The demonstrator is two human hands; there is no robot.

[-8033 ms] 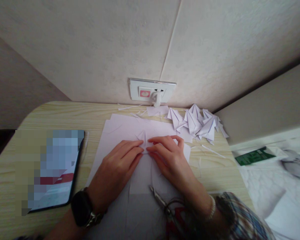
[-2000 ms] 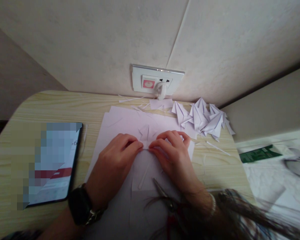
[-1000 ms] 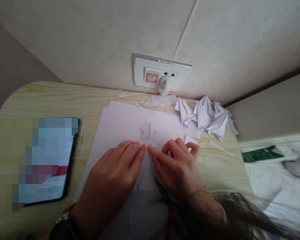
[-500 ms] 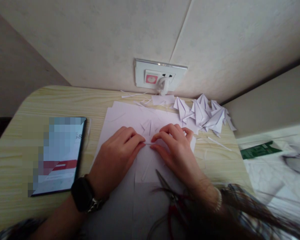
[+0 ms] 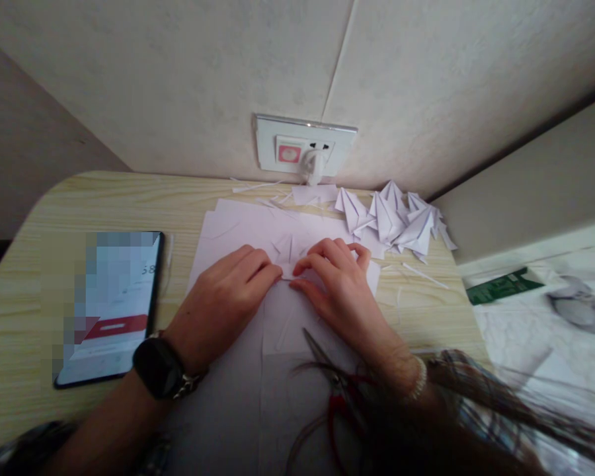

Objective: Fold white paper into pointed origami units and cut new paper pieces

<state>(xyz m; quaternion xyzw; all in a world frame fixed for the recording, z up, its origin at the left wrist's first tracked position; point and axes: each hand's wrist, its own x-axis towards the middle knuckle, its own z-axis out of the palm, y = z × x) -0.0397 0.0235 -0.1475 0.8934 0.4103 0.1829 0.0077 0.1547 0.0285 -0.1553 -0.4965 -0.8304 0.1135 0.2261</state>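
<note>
A small piece of white folded paper (image 5: 287, 270) is pinched between my two hands, above a stack of white sheets (image 5: 228, 231). My left hand (image 5: 233, 291) grips its left end with thumb and forefinger. On the right end, the thumb and fingertips of my right hand (image 5: 334, 277) are closed, the other fingers curled above. Much of the paper is hidden by the fingers. Red-handled scissors (image 5: 327, 363) lie on the sheets below my right hand, their tips pointing away from me; the handles are partly in shadow and behind hair.
Several folded white paper shapes (image 5: 391, 218) are heaped at the table's back right. Paper strips (image 5: 258, 188) lie along the wall. A tablet-like device (image 5: 119, 317) lies at the left. A white plug (image 5: 316, 168) sits in the wall socket (image 5: 305, 142) behind the table.
The whole view has shifted slightly, so things appear a little further left. Both hands keep their pinch on the paper, and a wider white part of it shows between the fingertips.
</note>
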